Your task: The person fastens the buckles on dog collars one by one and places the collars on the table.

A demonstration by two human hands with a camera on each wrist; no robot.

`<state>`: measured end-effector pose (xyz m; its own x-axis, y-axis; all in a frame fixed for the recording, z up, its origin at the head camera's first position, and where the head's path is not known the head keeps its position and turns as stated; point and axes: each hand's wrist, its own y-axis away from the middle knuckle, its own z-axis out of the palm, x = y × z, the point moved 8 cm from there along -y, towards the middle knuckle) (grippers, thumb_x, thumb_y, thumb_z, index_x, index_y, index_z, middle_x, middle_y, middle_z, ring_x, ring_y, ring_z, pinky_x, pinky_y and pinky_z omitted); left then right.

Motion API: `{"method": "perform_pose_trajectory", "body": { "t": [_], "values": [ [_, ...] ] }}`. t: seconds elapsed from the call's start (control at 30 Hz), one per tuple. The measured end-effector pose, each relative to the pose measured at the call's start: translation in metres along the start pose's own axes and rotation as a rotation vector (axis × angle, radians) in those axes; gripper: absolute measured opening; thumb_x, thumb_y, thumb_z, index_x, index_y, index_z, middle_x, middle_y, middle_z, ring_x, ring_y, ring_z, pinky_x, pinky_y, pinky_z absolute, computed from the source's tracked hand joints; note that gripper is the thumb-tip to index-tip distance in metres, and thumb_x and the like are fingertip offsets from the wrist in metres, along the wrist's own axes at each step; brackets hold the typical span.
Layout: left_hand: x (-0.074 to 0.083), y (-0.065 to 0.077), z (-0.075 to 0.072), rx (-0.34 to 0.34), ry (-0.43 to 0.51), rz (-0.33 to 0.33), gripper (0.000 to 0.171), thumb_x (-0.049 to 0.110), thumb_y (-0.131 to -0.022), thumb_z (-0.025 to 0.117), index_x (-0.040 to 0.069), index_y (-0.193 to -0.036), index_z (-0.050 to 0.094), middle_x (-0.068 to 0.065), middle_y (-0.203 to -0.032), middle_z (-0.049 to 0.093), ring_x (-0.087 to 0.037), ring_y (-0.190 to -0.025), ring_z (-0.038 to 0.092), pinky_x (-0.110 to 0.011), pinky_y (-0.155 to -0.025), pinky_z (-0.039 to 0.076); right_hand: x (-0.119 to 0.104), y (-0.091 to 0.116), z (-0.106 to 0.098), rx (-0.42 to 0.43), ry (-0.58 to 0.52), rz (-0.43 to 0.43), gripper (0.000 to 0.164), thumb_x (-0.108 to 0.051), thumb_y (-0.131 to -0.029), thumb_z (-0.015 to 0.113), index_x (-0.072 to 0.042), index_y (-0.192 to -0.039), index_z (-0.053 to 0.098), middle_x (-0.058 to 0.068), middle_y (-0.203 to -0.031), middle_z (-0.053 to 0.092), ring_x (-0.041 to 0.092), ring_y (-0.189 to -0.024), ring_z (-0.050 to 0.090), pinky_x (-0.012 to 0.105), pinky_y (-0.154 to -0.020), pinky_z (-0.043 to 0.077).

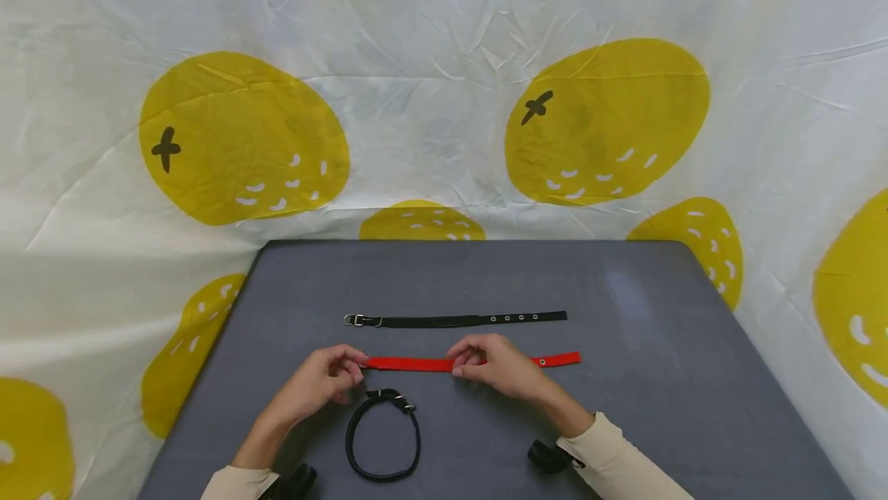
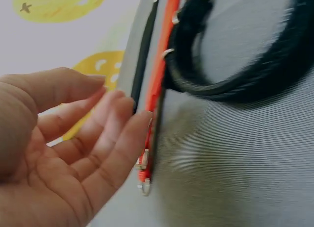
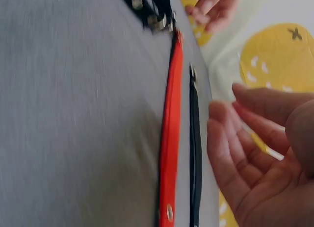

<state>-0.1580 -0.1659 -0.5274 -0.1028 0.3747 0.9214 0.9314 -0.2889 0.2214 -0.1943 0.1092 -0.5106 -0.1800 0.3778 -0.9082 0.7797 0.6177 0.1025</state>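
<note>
Lying straight, the red collar [image 1: 412, 364] sits between black strap [image 1: 437, 321] and looped collar [image 1: 383, 478], probably set parallel for neatness; left hand [image 1: 321, 383] by its buckle [image 2: 143, 161], right hand [image 1: 501, 367] midway, fingers loosely curved, seemingly empty!

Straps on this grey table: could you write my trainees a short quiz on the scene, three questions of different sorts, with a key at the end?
1. Multiple choice: how does the red strap lie in the head view?
A) Looped into a ring
B) Laid out nearly straight
C) Coiled in a spiral

2. True or false: the looped black strap lies nearer the person than the straight black strap.

3. Short answer: which hand is nearer the red strap's metal fittings?

Key:
1. B
2. True
3. The left hand
</note>
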Motion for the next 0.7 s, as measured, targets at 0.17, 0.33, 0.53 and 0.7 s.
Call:
{"method": "perform_pose_trajectory", "body": {
  "t": [0.17,0.33,0.53,0.7],
  "values": [
    [0.019,-0.015,-0.018,0.11,-0.06,0.115,0.027,0.005,-0.094,0.072,-0.003,-0.119,0.065,-0.012,-0.096,0.067,-0.024,-0.087,0.065,-0.038,-0.068,0.06,0.004,0.002,-0.023,-0.03,-0.016,-0.071,0.029,-0.014,-0.095,0.073,-0.003,-0.121,0.069,0.004,-0.101,0.073,0.022,-0.091,0.069,0.027,-0.077,0.057],
    [0.039,-0.033,-0.032,0.23,-0.201,0.227,0.027,0.007,-0.091,0.076,0.008,-0.117,0.07,-0.008,-0.102,0.07,-0.018,-0.094,0.064,-0.033,-0.075,0.055,0.012,0.003,-0.046,0.013,0.03,-0.103,0.025,-0.018,-0.096,0.073,-0.012,-0.12,0.071,0.001,-0.101,0.073,0.023,-0.091,0.069,0.029,-0.075,0.057],
    [0.046,-0.055,-0.04,0.267,-0.225,0.266,0.033,0.004,-0.09,0.077,0.005,-0.121,0.068,-0.015,-0.119,0.067,-0.033,-0.11,0.062,-0.049,-0.091,0.055,0.019,0.004,-0.072,0.071,0.065,-0.126,0.021,-0.018,-0.096,0.073,-0.014,-0.117,0.072,0.001,-0.1,0.074,0.02,-0.091,0.069,0.031,-0.078,0.057],
    [0.048,-0.073,-0.043,0.249,-0.203,0.293,0.039,0.0,-0.09,0.076,0.001,-0.127,0.064,-0.016,-0.124,0.062,-0.041,-0.118,0.057,-0.057,-0.096,0.052,0.026,0.006,-0.101,0.141,0.105,-0.109,0.022,-0.021,-0.093,0.076,-0.02,-0.115,0.073,-0.002,-0.1,0.073,0.02,-0.091,0.069,0.033,-0.081,0.057]
  ]
}}
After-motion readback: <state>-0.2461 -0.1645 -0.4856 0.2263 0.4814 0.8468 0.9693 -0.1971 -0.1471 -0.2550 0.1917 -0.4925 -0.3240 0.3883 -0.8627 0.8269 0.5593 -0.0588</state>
